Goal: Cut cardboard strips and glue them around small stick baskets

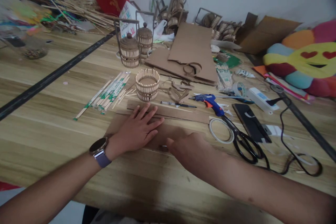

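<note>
My left hand (pixel 138 129) lies flat with fingers spread on a brown cardboard sheet (pixel 173 131) near the table's front edge, a watch on its wrist. My right hand (pixel 189 148) rests on the same sheet's near edge, fingers curled, pinching something small at about the sheet's edge that I cannot make out. Just beyond the sheet lies a long cardboard strip (pixel 181 112), and behind it stands a small round basket of wooden sticks (pixel 147 84).
Black scissors (pixel 245 140), a tape ring (pixel 221 130), a blue glue gun (pixel 211 103), a pen (pixel 178 104) and a black phone (pixel 250 122) lie to the right. Wrapped chopsticks (pixel 110 92) lie left. Stick baskets (pixel 130 51), cardboard (pixel 193 50) and a colourful cushion (pixel 307 61) stand behind.
</note>
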{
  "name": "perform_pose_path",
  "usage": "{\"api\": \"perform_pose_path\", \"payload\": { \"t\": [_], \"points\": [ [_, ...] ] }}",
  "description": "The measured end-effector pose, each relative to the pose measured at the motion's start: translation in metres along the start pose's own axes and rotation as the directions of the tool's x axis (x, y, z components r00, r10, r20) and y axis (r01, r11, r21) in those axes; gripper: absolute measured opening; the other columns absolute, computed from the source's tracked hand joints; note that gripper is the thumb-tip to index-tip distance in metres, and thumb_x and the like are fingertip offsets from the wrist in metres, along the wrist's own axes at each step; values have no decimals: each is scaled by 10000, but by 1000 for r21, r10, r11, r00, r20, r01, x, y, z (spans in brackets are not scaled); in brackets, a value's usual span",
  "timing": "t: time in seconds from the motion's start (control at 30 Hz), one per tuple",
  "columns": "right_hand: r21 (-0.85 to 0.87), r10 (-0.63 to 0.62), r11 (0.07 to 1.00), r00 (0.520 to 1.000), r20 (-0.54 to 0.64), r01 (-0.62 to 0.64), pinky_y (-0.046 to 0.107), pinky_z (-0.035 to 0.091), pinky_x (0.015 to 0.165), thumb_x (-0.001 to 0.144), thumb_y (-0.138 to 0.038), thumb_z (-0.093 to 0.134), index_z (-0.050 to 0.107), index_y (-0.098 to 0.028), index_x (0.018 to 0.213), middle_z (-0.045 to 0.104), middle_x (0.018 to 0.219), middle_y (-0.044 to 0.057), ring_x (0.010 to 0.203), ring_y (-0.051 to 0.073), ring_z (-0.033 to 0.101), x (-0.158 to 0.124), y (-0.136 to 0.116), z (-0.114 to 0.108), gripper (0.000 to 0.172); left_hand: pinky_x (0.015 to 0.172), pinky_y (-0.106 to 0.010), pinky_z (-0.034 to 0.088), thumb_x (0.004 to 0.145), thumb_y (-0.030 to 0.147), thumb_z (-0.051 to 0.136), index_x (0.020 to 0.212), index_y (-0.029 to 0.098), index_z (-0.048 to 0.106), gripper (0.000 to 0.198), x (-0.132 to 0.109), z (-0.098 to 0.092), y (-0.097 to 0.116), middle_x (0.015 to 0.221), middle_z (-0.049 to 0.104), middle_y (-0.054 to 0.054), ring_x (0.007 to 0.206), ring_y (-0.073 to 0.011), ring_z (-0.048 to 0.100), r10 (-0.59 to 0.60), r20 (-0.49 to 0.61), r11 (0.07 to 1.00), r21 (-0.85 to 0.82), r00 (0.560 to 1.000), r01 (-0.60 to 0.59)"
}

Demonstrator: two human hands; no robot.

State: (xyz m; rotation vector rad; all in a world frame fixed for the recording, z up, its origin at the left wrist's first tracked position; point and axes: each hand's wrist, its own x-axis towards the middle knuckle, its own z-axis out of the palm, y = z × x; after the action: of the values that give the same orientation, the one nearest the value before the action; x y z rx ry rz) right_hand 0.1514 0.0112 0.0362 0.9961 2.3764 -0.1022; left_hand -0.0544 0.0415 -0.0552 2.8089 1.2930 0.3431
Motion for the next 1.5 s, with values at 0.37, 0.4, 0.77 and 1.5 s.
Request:
{"api": "perform_pose_path", "payload": {
  "t": [0.37,0.4,0.77,1.5],
  "points": [
    [4,25,1000,999,37,-25,321,561,550,864,8,576,662,-153,1060,782,827,118,743,313,782,-7,6,7,268,1197,-638,223,1063,416,420,1492,323,513,448,0,0,-1,1653,327,-108,1546,-389,177,4,16,1000,-8,1000,-4],
    [5,27,1000,999,34,-27,312,555,547,861,8,583,661,-154,1073,783,827,116,740,310,782,-8,7,8,279,1198,-636,223,1063,416,421,1491,325,515,447,0,0,-1,1653,329,-105,1546,-389,175,3,14,1000,-7,1000,-3],
    [-18,67,998,996,55,-66,268,492,538,899,10,539,669,-159,1089,787,832,123,756,277,783,-17,11,8,286,1192,-626,243,1054,408,443,1474,330,535,437,-1,3,-1,1641,355,-100,1543,-389,182,9,-24,1000,24,1000,-8],
    [16,36,999,999,-8,-35,326,570,577,897,-75,631,671,-117,1123,769,794,134,759,314,781,-10,-4,1,233,1197,-613,255,1049,424,468,1522,206,454,521,25,8,15,1634,330,-190,1527,-406,227,72,-27,997,42,997,-71]
  ]
}}
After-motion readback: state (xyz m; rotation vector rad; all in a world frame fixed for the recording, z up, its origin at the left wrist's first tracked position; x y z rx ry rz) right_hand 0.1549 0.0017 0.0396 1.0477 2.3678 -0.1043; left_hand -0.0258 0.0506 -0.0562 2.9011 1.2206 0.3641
